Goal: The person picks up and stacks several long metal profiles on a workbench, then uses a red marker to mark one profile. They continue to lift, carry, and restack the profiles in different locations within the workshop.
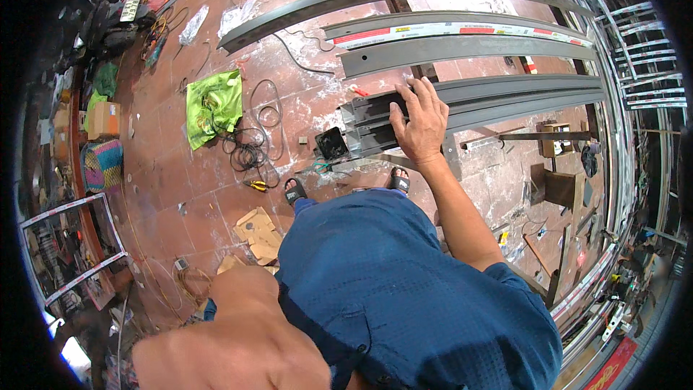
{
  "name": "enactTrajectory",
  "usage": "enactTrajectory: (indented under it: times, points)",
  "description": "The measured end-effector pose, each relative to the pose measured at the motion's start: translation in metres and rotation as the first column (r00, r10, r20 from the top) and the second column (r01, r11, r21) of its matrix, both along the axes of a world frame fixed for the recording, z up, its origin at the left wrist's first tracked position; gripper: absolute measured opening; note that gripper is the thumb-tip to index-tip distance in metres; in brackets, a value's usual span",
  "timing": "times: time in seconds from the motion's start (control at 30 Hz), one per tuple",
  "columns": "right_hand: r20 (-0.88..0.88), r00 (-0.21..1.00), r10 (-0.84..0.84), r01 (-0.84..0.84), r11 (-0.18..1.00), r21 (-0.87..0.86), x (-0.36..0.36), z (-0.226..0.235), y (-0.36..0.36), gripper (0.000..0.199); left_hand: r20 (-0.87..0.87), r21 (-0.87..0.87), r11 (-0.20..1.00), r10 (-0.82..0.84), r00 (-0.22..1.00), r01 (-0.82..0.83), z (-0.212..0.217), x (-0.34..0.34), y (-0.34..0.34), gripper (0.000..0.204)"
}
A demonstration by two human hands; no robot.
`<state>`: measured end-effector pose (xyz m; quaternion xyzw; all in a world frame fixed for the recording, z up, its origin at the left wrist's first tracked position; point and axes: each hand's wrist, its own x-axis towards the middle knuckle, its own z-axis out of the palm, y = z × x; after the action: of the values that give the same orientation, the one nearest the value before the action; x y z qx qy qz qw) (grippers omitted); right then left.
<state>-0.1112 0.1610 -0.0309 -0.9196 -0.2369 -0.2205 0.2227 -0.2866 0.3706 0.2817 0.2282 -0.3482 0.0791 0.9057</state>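
Note:
My right hand (421,121) rests on a long dark grey metal profile (520,97) with its fingers spread, gripping nothing. The end of that profile shows channels and a silvery bracket-like piece (351,130) beside my fingertips. Below this end is a black square part (331,144); I cannot make out its kind. My left hand (238,354) is raised close to the camera at the lower left, large and blurred. Its fingers are hidden, so whether it holds anything does not show.
More grey profiles (469,49) lie parallel beyond my right hand. A green bag (214,107), black cables (249,148), pliers (257,185) and torn cardboard (258,233) litter the tiled floor. Metal bars (613,137) line the right side. A white-edged frame (71,209) stands at the left.

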Motion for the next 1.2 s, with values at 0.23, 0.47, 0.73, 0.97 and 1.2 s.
enactTrajectory:
  times: [0.23, 0.47, 0.73, 0.97, 1.2]
  points:
    - [-0.015, 1.000, 0.019, -0.020, 1.000, -0.022, 0.002, 0.001, 0.002, 0.044, -0.060, 0.182, 0.884, 0.446, 0.893, -0.430, -0.058, 0.009, 0.032, 0.051]
    - [-0.036, 0.999, 0.009, -0.008, 1.000, 0.030, 0.002, 0.003, -0.003, 0.043, -0.596, 0.337, 0.862, 0.507, 0.623, -0.379, -0.212, 0.014, 0.049, 0.027]
    - [-0.043, 0.999, -0.008, 0.009, 1.000, 0.010, 0.000, 0.004, -0.002, 0.045, -0.782, 0.315, 0.892, 0.438, 0.443, -0.325, -0.264, 0.000, 0.038, 0.019]
    - [-0.044, 0.999, -0.001, 0.002, 1.000, 0.014, 0.000, 0.002, -0.002, 0.045, -0.786, 0.313, 0.894, 0.434, 0.440, -0.321, -0.258, 0.005, 0.038, 0.021]
    - [-0.056, 0.998, -0.012, 0.011, 1.000, -0.016, 0.001, 0.003, 0.000, 0.045, -0.832, 0.232, 0.911, 0.368, 0.416, -0.342, -0.269, -0.001, 0.042, 0.020]
